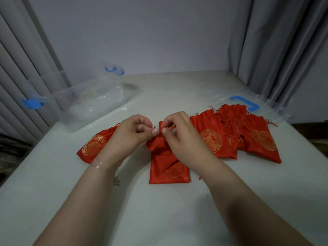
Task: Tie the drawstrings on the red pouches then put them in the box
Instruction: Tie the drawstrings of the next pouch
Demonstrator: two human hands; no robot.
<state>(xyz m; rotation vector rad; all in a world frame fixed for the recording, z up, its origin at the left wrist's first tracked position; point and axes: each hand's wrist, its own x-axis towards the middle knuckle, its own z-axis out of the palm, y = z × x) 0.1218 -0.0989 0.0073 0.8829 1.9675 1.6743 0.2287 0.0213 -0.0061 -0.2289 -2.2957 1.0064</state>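
A red pouch with a gold emblem lies in the middle of the white table, its top gathered. My left hand and my right hand meet over that gathered top, each pinching its red drawstring. Another red pouch lies to the left, partly under my left wrist. Several more red pouches overlap in a pile to the right, strings loose. The clear plastic box with blue latches stands open at the back left, with nothing visible inside.
The clear box lid with a blue handle lies flat at the back right, partly under the pouch pile. Grey curtains hang on both sides, with a wall behind the table. The table's left edge drops off beside the left pouch.
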